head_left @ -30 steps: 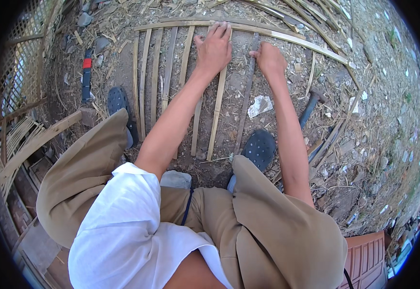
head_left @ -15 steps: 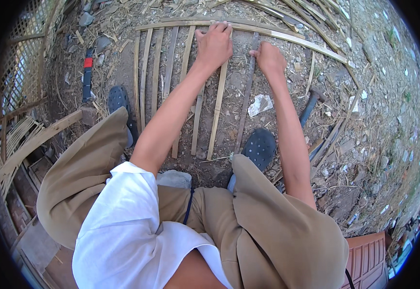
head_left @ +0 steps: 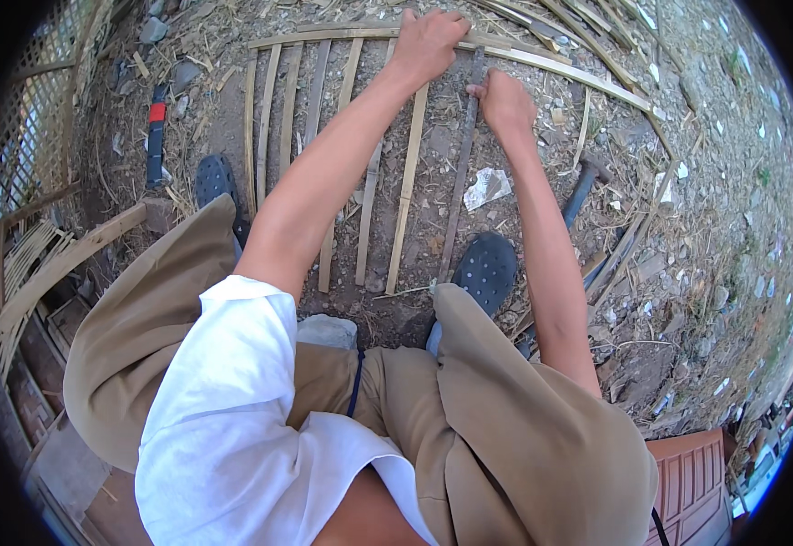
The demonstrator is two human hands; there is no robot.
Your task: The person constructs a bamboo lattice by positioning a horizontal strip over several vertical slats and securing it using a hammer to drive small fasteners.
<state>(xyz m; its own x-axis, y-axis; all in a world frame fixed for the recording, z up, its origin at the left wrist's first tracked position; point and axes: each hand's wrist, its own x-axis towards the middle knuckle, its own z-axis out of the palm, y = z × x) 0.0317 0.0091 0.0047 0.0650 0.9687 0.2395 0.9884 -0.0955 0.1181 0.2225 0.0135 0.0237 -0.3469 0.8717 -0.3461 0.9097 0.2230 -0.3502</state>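
Observation:
Several thin wooden slats (head_left: 406, 191) lie side by side on the ground, pointing away from me. Across their far ends runs a long, pale wooden strip (head_left: 587, 78), with a second strip along part of it. My left hand (head_left: 427, 45) is closed over this long strip near its middle, fingers curled on the far side. To its right, my right hand (head_left: 507, 100) pinches the upper part of a darker greyish slat (head_left: 460, 173) between thumb and curled fingers. That slat's far end meets the long strip. My left palm hides part of the crossing.
A hammer (head_left: 584, 191) lies right of my right forearm. A dark tool with a red band (head_left: 156, 136) rests at the left. More strips (head_left: 587, 41) are piled far right. A pale flat scrap (head_left: 487, 188) lies near my right shoe (head_left: 488, 273); a lattice panel (head_left: 46, 109) stands at left.
My left hand has shifted right and slightly farther away along the long strip. The right hand stays at the upper part of the greyish slat. The whole view has shifted slightly.

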